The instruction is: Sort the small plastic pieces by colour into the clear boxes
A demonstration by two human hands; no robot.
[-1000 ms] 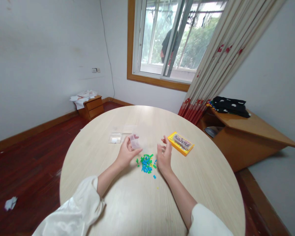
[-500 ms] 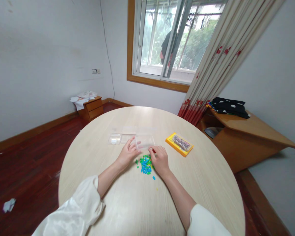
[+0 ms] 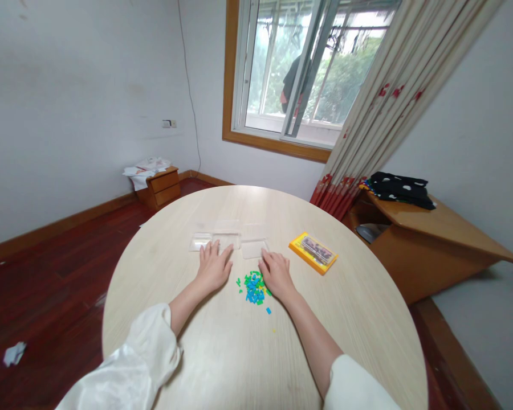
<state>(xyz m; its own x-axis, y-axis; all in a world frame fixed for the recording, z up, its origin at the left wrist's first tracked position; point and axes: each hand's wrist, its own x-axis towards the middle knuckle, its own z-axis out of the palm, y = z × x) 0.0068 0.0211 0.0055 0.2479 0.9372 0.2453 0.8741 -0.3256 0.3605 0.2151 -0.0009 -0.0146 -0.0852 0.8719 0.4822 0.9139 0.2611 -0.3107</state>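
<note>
Three clear plastic boxes stand in a row on the round table: a left box, a middle box and a right box. The middle and right ones have their lids raised behind them. My left hand lies with fingers spread just in front of the left and middle boxes, holding nothing. My right hand rests fingers apart by the near right corner of the right box. Between my hands lies a pile of small blue, green and yellow plastic pieces. A single blue piece lies nearer me.
A yellow package with a clear window lies right of my right hand. The round table fills the middle. Beyond it are a small drawer cabinet with papers on top and a tilted wooden desk bearing black cloth.
The right box, tilted up between both hands before, now sits flat on the table. My left hand has let go of it and moved left. My right hand has stayed near its corner.
</note>
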